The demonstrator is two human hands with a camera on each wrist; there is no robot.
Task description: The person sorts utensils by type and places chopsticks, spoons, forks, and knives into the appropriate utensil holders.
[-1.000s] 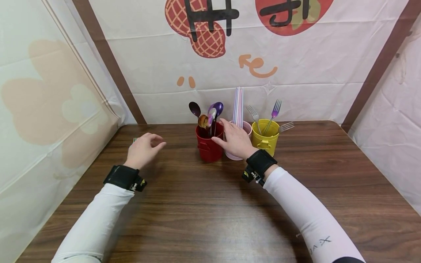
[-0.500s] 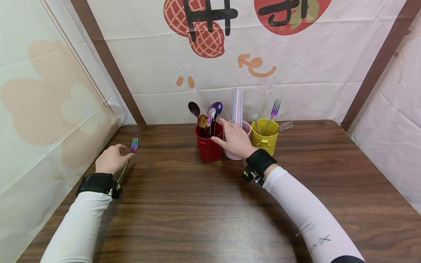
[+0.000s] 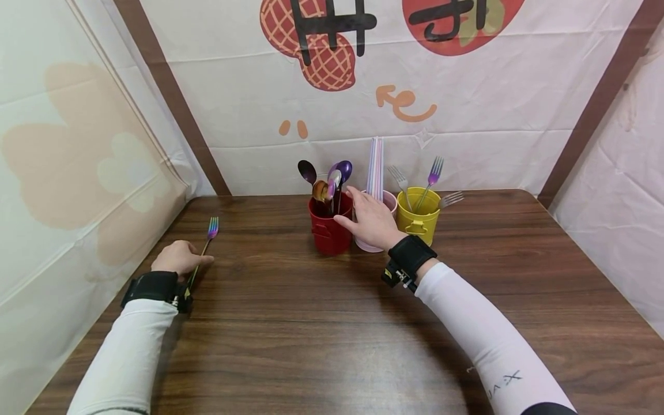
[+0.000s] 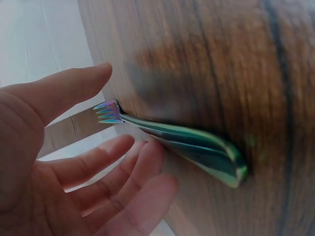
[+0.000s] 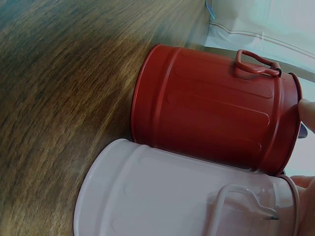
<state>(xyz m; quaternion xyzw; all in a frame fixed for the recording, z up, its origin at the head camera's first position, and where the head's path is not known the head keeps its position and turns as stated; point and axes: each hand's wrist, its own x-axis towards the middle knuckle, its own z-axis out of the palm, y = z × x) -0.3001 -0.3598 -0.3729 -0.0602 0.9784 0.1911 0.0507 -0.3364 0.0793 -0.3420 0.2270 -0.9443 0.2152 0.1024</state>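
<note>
A rainbow-coloured fork [image 3: 211, 230] lies on the wooden table at the left, tines pointing away. My left hand [image 3: 178, 257] is low over its handle, which the hand partly hides in the head view. In the left wrist view, the thumb [image 4: 78, 88] and fingers are spread apart on either side of the fork [image 4: 182, 140]. My right hand [image 3: 374, 222] rests at the rims of a red bucket [image 3: 331, 239] and a pink bucket [image 3: 369, 246]. Its thumb is on the red rim [image 5: 290, 128], with other fingertips by the pink rim.
Several spoons [image 3: 307, 171] stand in the red bucket, and pastel striped straws [image 3: 376, 167] in the pink one. Right of them is a yellow bucket [image 3: 417, 222] with forks [image 3: 434, 171]. A printed cloth wall [image 3: 249, 115] borders the table [image 3: 311, 334] at the back and sides.
My left hand has moved left and come down over the fork's handle, exposing its tines. My right hand stays at the buckets.
</note>
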